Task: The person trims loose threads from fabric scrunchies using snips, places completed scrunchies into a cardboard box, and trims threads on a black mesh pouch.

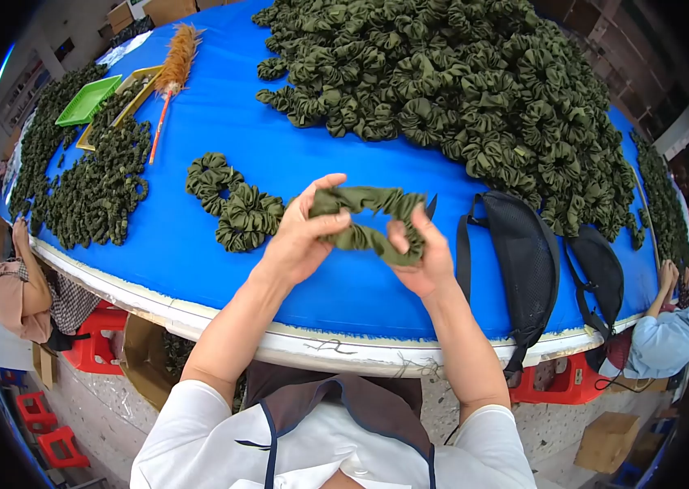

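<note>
Between my two hands an olive-green scrunchie (369, 198) is stretched into a wide loop above the blue table cover. My left hand (305, 232) grips its left end, thumb pressed on the fabric. At the right end, my right hand (424, 253) has its fingers closed round the band, some of them inside the loop. A dark pointed tool tip (432, 205) shows beside my right hand; the rest is hidden. Just left of my left hand lie a few gathered scrunchies (248, 217) on the cover.
A large heap of scrunchies (442, 81) fills the far right. Two black bags (521, 269) lie by the right edge. Far left are a feather duster (179, 61), a green tray (90, 101), a yellow tray (86, 140) and more scrunchies (92, 200). People sit at both sides near red stools (98, 342).
</note>
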The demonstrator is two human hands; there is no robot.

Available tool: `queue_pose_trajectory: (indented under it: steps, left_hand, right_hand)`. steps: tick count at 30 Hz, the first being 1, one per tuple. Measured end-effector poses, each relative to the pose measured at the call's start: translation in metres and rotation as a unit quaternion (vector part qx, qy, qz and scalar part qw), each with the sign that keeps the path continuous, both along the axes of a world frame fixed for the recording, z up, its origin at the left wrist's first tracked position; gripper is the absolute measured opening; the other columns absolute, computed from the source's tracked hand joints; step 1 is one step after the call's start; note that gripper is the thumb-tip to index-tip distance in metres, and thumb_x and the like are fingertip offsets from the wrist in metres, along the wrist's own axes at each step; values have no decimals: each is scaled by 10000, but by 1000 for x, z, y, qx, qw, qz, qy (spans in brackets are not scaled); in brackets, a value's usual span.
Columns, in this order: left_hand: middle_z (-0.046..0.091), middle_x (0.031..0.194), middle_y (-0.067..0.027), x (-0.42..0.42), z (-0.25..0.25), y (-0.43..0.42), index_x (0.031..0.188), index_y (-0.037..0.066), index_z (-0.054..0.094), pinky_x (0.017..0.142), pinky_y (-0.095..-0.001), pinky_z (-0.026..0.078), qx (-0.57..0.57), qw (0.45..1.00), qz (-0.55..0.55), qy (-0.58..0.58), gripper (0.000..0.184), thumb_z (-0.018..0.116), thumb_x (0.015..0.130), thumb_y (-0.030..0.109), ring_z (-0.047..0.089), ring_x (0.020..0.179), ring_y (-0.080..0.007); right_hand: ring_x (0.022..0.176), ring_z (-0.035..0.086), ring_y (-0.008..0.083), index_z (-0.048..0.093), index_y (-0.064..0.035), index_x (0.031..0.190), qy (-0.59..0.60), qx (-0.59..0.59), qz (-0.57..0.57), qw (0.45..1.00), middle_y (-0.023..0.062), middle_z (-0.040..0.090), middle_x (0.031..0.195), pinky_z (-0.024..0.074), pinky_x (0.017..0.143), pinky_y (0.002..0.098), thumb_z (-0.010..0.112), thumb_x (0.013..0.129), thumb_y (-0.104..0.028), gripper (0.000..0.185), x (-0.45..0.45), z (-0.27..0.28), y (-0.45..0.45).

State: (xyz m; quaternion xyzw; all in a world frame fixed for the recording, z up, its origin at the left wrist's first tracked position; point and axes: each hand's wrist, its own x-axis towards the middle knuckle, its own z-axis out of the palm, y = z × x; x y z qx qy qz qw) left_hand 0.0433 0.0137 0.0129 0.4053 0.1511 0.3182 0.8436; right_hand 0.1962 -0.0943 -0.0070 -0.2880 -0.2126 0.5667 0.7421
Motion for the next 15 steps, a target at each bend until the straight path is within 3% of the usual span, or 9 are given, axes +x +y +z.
queue_pose_trajectory:
  steps: [1, 2, 6, 11, 12, 14, 15]
  left_hand:
    - [628, 962, -66, -1, 1, -2, 1157, 43, 562, 684, -222, 485, 37, 999, -9, 16, 337, 669, 841, -12, 593, 780, -112]
    - [628, 962, -66, -2, 0, -3, 1157, 43, 562, 684, -222, 485, 42, 999, -10, 13, 337, 669, 841, -12, 593, 780, -112]
    - [618, 976, -72, -2, -15, 2, 1111, 51, 595, 645, -200, 458, 134, 980, -3, 149, 284, 687, 843, 34, 580, 775, -92]
    - [611, 1000, -107, -15, -8, 20, 1078, 66, 617, 658, -242, 462, 127, 984, 88, 94, 265, 702, 827, 63, 577, 784, -131]
    - [611, 1000, -107, -17, -7, 24, 1078, 66, 617, 658, -242, 462, 132, 983, 87, 89, 265, 702, 827, 63, 577, 784, -131]
    - [610, 999, -112, -22, -7, 34, 1086, 70, 617, 674, -279, 467, 343, 869, 133, 330, 276, 699, 823, 59, 576, 778, -168]
    - [610, 998, -114, -23, -8, 38, 1090, 73, 617, 681, -298, 469, 432, 774, 153, 438, 281, 697, 821, 56, 576, 775, -187]
  right_hand:
    - [386, 322, 30, 612, -48, 903, -74, -13, -42, 996, 11, 537, 599, 251, 351, 185, 581, 977, -289, 254, -4, 0, 0]
    - [386, 322, 30, 612, -48, 903, -76, -8, -44, 996, 11, 537, 599, 251, 351, 185, 581, 977, -289, 254, -7, 0, 1]
    - [419, 402, 50, 635, -41, 829, -187, -66, 2, 980, 16, 555, 607, 274, 363, 201, 642, 937, -320, 299, -17, -1, 0]
    - [430, 387, 47, 632, -61, 836, -183, -80, 67, 978, 11, 568, 608, 313, 396, 197, 621, 951, -240, 213, -23, 23, 12]
    - [439, 395, 44, 648, -64, 863, -249, -92, 36, 964, 9, 573, 615, 304, 397, 194, 628, 943, -233, 189, -14, 17, 18]
    - [491, 442, 49, 679, -74, 971, -413, -48, -83, 906, -18, 579, 631, 329, 437, 196, 671, 900, -204, 149, 6, 23, 38]
    - [510, 473, 84, 680, -76, 993, -521, -39, -182, 833, -8, 591, 636, 369, 467, 225, 677, 885, -216, 177, 27, 24, 54]
